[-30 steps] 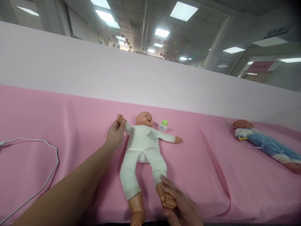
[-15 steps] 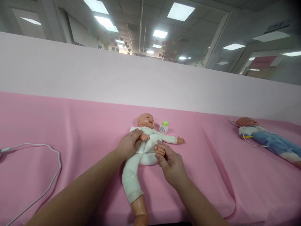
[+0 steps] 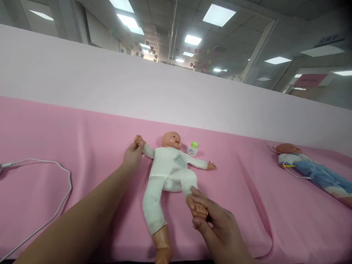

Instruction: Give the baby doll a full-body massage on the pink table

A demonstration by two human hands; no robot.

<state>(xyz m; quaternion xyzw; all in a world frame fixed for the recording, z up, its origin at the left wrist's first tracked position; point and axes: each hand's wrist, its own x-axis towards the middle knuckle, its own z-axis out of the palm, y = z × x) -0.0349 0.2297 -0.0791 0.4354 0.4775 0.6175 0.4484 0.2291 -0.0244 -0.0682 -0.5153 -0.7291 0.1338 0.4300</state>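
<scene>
A baby doll (image 3: 169,161) in a white cloth suit lies on its back on the pink sheet (image 3: 104,161), head toward the wall. My left hand (image 3: 133,157) is closed around the doll's wrist at the left of the view, holding that arm out beside its head. My right hand (image 3: 217,220) grips the doll's foot (image 3: 200,211) and ankle, with that leg partly bent. The doll's other arm rests stretched out to the right, and its other leg points toward me. Just right of its head stands a small clear bottle (image 3: 193,149) with a green cap.
A second doll (image 3: 316,168) in blue and white clothes, with a thin tube on it, lies at the far right. A white cable (image 3: 64,198) curls over the sheet at the left. Behind the sheet rises a white wall (image 3: 165,102) with glass above.
My left hand has carried the doll's arm from across its chest out to the left. My right hand has drawn the foot down toward me, so that leg is less bent.
</scene>
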